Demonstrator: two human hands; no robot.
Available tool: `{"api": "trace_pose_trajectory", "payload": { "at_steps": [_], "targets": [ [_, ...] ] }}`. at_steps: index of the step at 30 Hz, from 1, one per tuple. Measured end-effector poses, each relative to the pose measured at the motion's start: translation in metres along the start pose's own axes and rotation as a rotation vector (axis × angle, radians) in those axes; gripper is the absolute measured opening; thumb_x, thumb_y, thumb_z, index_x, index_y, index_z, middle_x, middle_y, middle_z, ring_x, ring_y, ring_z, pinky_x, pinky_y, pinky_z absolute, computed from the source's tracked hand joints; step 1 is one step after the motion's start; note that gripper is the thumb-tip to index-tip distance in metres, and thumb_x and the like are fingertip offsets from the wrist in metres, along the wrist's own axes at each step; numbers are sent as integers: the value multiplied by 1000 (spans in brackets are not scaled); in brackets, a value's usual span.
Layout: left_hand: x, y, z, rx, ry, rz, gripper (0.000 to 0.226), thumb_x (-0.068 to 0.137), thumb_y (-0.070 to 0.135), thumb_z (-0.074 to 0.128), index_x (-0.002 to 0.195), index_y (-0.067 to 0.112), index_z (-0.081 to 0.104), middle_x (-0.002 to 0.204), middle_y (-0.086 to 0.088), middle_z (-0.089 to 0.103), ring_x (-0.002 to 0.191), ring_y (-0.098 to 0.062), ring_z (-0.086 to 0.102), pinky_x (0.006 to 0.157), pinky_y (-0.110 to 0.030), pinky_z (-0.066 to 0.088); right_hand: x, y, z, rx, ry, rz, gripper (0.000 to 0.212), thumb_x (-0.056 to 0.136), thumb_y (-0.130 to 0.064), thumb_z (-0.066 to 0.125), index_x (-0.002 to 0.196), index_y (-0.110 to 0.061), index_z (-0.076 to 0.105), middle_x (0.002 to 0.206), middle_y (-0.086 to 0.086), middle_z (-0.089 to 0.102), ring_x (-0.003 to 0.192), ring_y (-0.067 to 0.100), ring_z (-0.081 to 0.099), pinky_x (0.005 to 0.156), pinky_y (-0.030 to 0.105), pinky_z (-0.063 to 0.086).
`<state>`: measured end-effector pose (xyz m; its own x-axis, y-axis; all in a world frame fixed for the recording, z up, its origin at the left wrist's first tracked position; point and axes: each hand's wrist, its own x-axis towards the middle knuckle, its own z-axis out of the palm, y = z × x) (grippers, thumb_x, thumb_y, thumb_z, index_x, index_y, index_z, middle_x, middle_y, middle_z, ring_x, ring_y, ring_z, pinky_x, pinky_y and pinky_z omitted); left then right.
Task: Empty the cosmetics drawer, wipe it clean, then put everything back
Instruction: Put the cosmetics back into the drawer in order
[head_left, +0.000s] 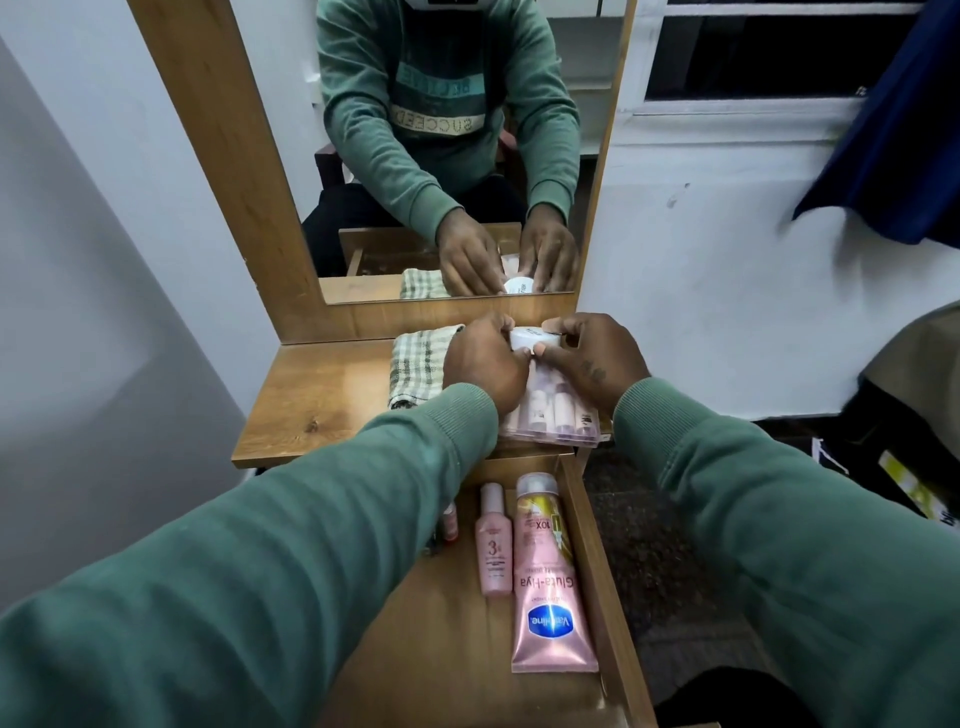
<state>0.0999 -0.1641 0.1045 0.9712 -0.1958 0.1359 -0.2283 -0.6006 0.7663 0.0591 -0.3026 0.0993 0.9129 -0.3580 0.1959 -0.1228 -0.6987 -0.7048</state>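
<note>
Vaseline tube (550, 587) beside drawer (605, 571) right wall; left hand (480, 364), right hand (592, 364) pinch jar (532, 338).

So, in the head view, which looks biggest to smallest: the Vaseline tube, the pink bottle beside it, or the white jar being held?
1. Vaseline tube
2. pink bottle
3. white jar, partly hidden and farther away, so less sure

There is one white jar (530, 339), one checked cloth (415, 364), one clear pack of small bottles (556, 418), one pink tube (548, 582), one pink bottle (493, 545) and one drawer (597, 571).
</note>
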Motion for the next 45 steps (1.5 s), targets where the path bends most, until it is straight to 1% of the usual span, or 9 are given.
{"api": "trace_pose_trajectory", "payload": {
  "at_steps": [9,14,17,19,21,28,36,40,45],
  "targets": [
    [-85,17,-17,17,96,20,41,89,19,71,124,21,50,128,-6,55,121,-29,48,104,-44,44,-18,7,-6,8,-16,60,56,89,-23,80,139,-17,56,134,3,68,111,18,64,91,25,44],
    [-144,11,-5,-374,7,-480,54,73,37,74,112,28,38,124,-3,49,118,-27,51,104,-47,47,-30,5,-12,-95,-28,75,46,90,-28,78,132,-18,60,127,4,70,110,25,66,94,36,51],
    [-141,-12,21,-684,-51,-685,70,47,48,68,111,30,45,110,-2,67,103,-28,68,97,-46,55,-39,2,-15,-114,-21,84,38,92,-27,75,126,-18,62,122,4,71,106,26,65,90,35,51],
    [-136,-12,24,-863,-108,-711,42,60,31,70,100,18,64,89,1,71,86,-19,64,77,-30,52,-44,1,-15,-136,-19,87,39,92,-27,75,127,-16,62,122,6,71,108,27,65,91,36,51],
    [-136,4,8,-968,-113,-688,5,86,10,62,82,11,65,70,-4,63,64,-18,57,54,-21,42,-50,0,-15,-147,-14,93,40,91,-28,76,127,-15,62,123,6,71,109,28,65,92,37,51],
    [-131,4,1,-904,-93,-682,15,102,-2,50,89,0,57,89,-21,55,53,-17,50,38,-15,37,-62,-2,-17,-129,-25,98,43,90,-27,78,128,-14,64,124,6,71,110,25,64,84,28,43],
    [-141,-11,-12,-886,-38,-616,12,96,8,64,91,-3,66,65,-14,66,52,-24,59,58,-35,54,-74,-5,-12,-146,-56,118,50,87,-33,80,130,-13,66,125,6,70,111,26,65,92,31,48],
    [-138,-42,-13,-716,-40,-538,24,77,26,75,83,9,60,81,-19,75,65,-32,71,81,-53,63,-86,-9,-6,-169,-57,133,54,83,-41,82,128,-16,68,122,8,68,112,30,63,98,38,51],
    [-152,-59,-36,-637,-31,-490,13,85,13,73,85,11,61,84,-17,76,68,-28,70,76,-58,61,-110,-25,-4,-160,-50,95,55,81,-44,83,127,-18,68,121,6,63,110,29,63,97,42,54]
  ]
}}
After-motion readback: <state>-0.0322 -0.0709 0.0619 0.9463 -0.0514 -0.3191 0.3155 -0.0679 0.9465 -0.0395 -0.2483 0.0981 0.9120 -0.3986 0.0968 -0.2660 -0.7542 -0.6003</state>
